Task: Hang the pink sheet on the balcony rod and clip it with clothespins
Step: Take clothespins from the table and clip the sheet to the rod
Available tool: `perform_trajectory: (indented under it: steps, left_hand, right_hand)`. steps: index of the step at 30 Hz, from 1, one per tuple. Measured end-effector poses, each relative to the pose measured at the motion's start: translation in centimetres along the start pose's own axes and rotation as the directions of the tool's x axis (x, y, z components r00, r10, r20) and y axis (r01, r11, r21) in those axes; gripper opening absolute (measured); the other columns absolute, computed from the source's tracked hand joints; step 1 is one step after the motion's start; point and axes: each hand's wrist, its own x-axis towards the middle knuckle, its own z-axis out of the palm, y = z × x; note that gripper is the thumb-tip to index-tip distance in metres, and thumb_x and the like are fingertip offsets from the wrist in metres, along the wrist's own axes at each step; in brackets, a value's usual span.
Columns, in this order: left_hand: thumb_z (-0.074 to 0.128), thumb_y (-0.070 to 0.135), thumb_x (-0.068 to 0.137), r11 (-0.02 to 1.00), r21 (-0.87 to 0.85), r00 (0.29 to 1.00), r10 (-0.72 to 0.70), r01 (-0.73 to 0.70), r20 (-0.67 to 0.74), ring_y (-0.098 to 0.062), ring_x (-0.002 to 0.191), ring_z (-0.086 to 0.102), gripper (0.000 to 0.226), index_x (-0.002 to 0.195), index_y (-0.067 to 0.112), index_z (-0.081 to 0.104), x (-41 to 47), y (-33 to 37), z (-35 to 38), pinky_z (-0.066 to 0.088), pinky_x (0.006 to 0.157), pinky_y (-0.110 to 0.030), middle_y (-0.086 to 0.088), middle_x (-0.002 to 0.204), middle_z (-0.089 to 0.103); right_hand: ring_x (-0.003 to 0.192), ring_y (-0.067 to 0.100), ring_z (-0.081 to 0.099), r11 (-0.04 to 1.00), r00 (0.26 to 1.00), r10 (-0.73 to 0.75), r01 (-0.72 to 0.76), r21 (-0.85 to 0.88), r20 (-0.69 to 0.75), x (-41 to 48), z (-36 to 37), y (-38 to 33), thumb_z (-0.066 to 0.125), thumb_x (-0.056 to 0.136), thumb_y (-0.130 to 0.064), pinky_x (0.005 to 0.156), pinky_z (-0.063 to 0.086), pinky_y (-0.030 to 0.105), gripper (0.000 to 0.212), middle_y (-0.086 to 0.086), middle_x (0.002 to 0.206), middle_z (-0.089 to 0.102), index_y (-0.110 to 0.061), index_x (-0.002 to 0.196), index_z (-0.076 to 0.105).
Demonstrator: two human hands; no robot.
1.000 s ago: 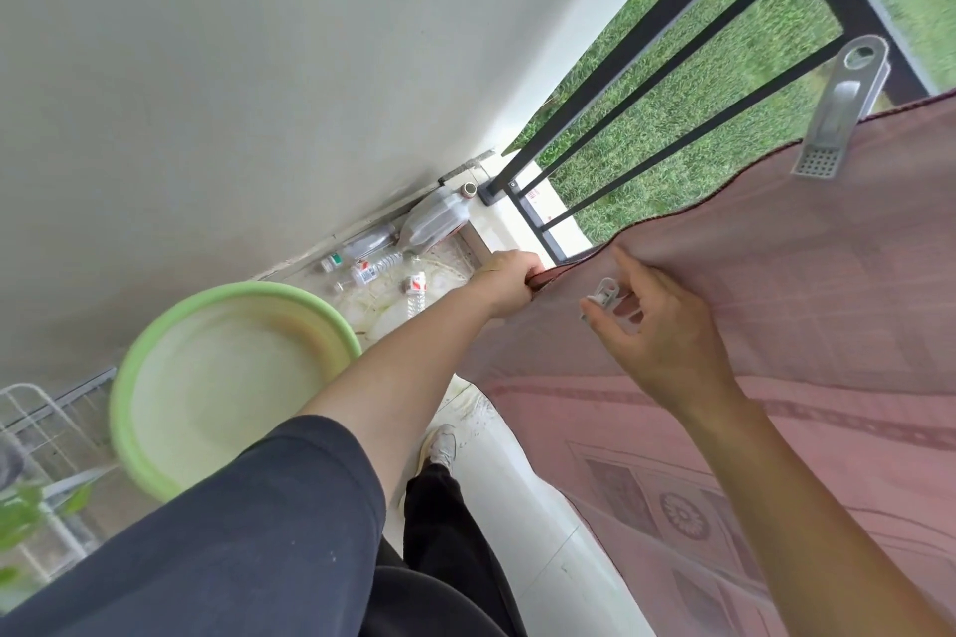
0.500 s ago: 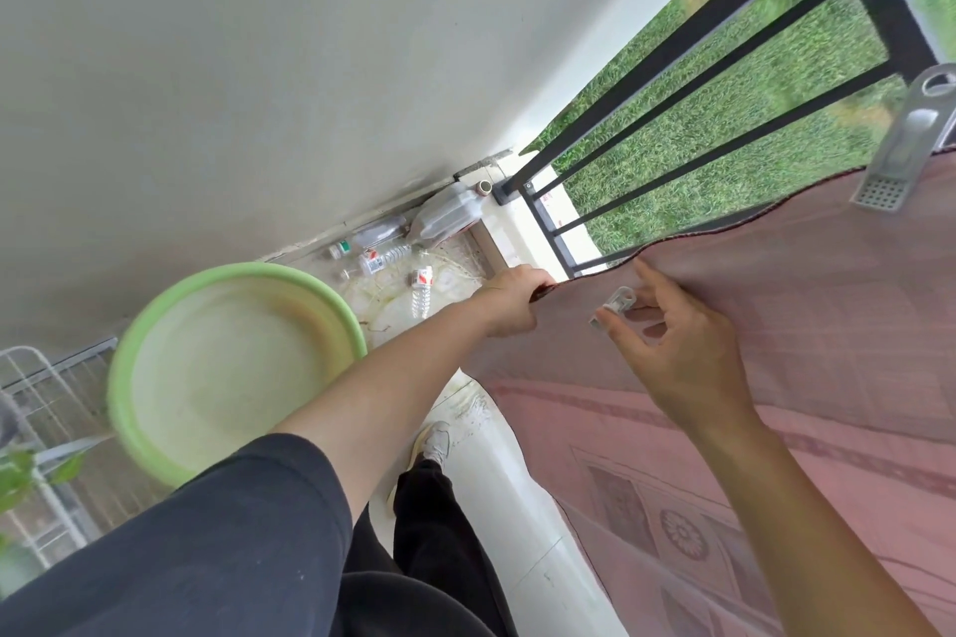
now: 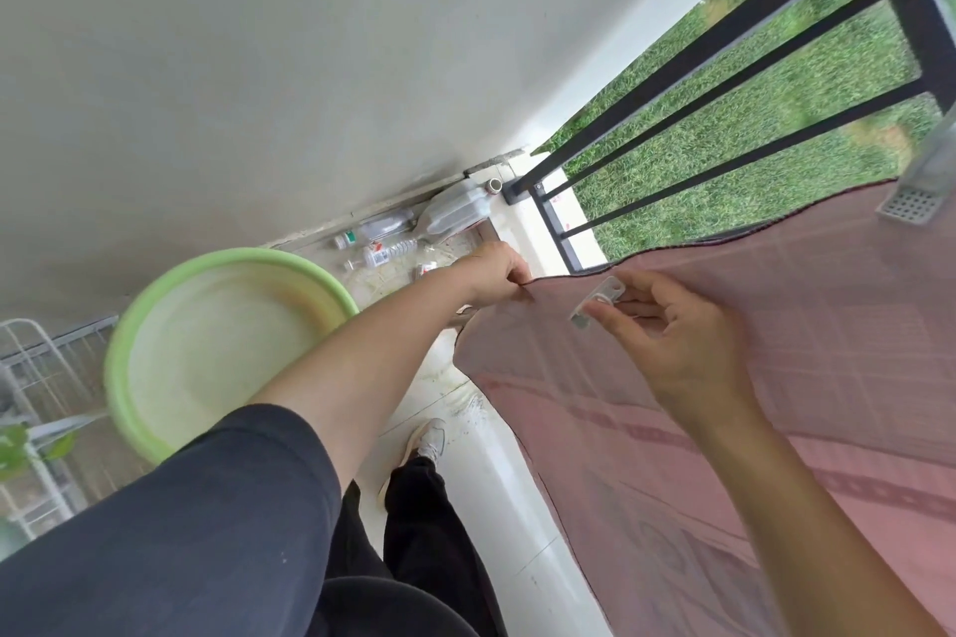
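The pink sheet (image 3: 750,378) hangs draped over the balcony rod, which it hides, and fills the right side of the view. My left hand (image 3: 491,274) pinches the sheet's upper left corner at the top edge. Just to its right, my right hand (image 3: 677,341) holds a clear plastic clothespin (image 3: 595,300) between thumb and fingers, close to the sheet's top edge. A grey clothespin (image 3: 915,191) is clipped on the sheet's edge at the far right.
A black balcony railing (image 3: 724,83) runs behind the sheet, with grass beyond. A large green basin (image 3: 155,305) rests at my left. Empty plastic bottles (image 3: 408,233) lie in the floor corner by the white wall. A white wire rack (image 3: 31,378) stands at far left.
The view has shifted, so the grey clothespin now sits at the right border. My right hand has turned the clear clothespin slightly and lifted it nearer the sheet's edge. My left hand keeps its grip.
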Motion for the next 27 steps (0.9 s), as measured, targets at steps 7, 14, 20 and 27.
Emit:
perform_trajectory:
  steps: [7,14,20,27]
  left_hand:
    - [0.058,0.019,0.087,0.985,-0.174,1.0,-0.001,0.0,-0.006,-0.019,0.115,0.058,0.045,0.131,0.029,0.053,0.4,0.8,3.9,0.05,0.094,-0.037,0.001,0.127,0.06]
    - [0.049,0.003,0.091,0.994,-0.107,0.991,0.021,-0.006,0.133,-0.016,0.078,0.052,0.022,0.081,0.016,0.064,2.2,3.1,3.7,0.044,0.065,-0.025,0.0,0.079,0.061]
    - [0.051,0.004,0.085,0.98,0.184,0.989,0.053,-0.079,0.14,-0.02,0.071,0.051,0.032,0.062,0.026,0.048,2.5,3.6,3.0,0.037,0.059,-0.026,0.005,0.074,0.048]
    - [0.064,0.011,0.079,0.994,0.108,1.0,-0.004,0.007,-0.023,-0.012,0.089,0.065,0.019,0.087,0.024,0.076,2.0,1.6,1.7,0.055,0.08,-0.03,0.01,0.088,0.072]
  right_hand:
    - [0.08,-0.013,0.064,0.999,0.999,-0.005,0.003,-0.036,-0.04,1.4,0.8,-1.1,0.078,0.082,-0.037,0.074,0.049,0.004,0.041,-0.015,0.09,0.071,-0.021,0.119,0.07]
    - [0.079,-0.019,0.059,0.99,0.998,0.027,-0.034,-0.137,-0.047,0.3,0.4,-0.4,0.077,0.083,-0.039,0.077,0.051,0.014,0.042,-0.015,0.097,0.07,-0.022,0.121,0.069]
    - [0.082,-0.018,0.058,0.988,0.999,0.006,-0.011,-0.152,-0.033,0.3,0.3,-0.1,0.075,0.085,-0.042,0.08,0.052,0.019,0.042,-0.013,0.1,0.071,-0.023,0.122,0.068]
    - [0.08,-0.019,0.061,0.997,0.998,0.052,-0.055,-0.055,-0.048,0.5,0.7,-0.6,0.076,0.083,-0.041,0.071,0.047,0.001,0.039,-0.017,0.094,0.068,-0.026,0.118,0.068]
